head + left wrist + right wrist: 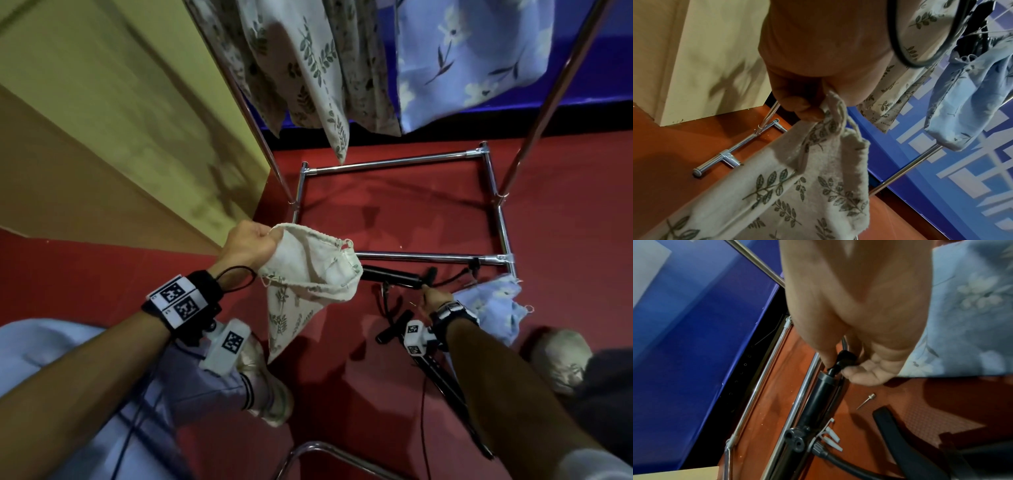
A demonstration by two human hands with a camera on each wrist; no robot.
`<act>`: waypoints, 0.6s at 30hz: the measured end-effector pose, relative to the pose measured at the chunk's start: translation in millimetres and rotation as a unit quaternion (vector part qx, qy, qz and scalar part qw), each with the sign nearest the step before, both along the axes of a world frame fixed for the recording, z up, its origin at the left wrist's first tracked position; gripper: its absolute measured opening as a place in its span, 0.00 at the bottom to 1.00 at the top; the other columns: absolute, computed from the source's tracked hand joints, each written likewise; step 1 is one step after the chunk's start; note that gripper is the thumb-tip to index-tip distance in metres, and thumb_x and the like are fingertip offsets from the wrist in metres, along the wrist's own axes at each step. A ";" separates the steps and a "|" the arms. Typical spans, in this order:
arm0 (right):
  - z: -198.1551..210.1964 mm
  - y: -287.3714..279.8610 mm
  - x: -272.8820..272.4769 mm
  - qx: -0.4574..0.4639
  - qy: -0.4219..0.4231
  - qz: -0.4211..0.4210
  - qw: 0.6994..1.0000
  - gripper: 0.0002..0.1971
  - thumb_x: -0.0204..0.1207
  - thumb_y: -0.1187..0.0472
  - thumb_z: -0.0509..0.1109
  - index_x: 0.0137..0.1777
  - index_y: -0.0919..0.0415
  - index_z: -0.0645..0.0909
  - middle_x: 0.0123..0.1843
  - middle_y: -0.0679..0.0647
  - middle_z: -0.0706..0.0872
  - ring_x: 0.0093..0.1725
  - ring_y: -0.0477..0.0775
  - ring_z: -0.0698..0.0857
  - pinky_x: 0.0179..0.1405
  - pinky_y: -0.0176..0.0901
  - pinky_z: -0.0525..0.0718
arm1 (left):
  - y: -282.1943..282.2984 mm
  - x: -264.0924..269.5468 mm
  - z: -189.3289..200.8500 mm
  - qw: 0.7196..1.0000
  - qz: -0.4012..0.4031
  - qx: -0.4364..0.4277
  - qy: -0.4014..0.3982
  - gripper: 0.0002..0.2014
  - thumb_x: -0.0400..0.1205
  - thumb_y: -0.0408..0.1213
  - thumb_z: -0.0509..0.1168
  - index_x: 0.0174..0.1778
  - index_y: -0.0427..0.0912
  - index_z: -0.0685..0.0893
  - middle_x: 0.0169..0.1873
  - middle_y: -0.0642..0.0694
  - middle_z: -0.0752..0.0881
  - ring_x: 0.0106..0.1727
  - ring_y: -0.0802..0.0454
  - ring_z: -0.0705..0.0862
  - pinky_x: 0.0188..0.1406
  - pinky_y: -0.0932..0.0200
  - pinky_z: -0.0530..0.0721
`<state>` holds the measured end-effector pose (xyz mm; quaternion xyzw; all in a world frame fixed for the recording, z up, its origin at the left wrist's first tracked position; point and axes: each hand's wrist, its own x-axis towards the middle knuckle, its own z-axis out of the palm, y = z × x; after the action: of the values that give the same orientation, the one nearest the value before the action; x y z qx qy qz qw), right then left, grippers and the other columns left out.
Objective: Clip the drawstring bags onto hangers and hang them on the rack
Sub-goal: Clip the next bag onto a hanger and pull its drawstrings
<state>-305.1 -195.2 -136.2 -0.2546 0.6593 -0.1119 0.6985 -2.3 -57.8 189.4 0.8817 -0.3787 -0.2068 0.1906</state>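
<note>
The rack (404,161), a chromed tube frame, stands on the red floor (565,222) across the upper centre and right of the head view, with leaf-print and blue floral bags already hanging at the top of the frame. The cream leaf-print drawstring bag (308,281) hangs at centre frame, above the floor; the left hand (248,245) grips its drawstring mouth, fingers curled. At right of centre, the right hand (433,298) pinches the top of a black cylindrical object (818,400) lying beside the rack's base bar.

No text, label or number can be read anywhere.
</note>
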 end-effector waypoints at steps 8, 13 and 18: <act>57.5 0.1 24.3 -0.224 0.073 -0.040 0.971 0.07 0.83 0.59 0.70 0.53 0.63 0.84 0.37 0.61 0.84 0.26 0.49 0.85 0.34 0.47 0.85 | 0.8 -6.1 10.5 0.998 -0.045 0.044 -0.023 0.22 0.87 0.42 0.59 0.26 0.42 0.68 0.22 0.46 0.69 0.26 0.46 0.70 0.27 0.55 0.63; 153.5 13.1 45.3 -0.444 0.141 0.014 0.885 0.13 0.83 0.61 0.70 0.61 0.67 0.86 0.51 0.67 0.91 0.54 0.68 0.88 0.55 0.51 0.82 | 3.8 -0.7 33.5 0.999 -0.031 0.013 -0.023 0.22 0.86 0.44 0.62 0.26 0.44 0.67 0.22 0.46 0.68 0.24 0.48 0.66 0.27 0.58 0.61; 252.0 18.6 50.1 -0.607 0.147 0.214 0.751 0.10 0.81 0.64 0.69 0.60 0.63 0.84 0.52 0.65 0.90 0.52 0.69 0.88 0.52 0.55 0.84 | 10.1 6.3 51.6 1.000 -0.010 -0.027 -0.011 0.21 0.84 0.42 0.63 0.25 0.39 0.71 0.22 0.44 0.73 0.27 0.46 0.72 0.29 0.56 0.65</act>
<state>-255.0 -176.6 115.9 -0.7728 0.4755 -0.2973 0.2971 3.9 -47.7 241.0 0.8747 -0.3952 -0.1887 0.2076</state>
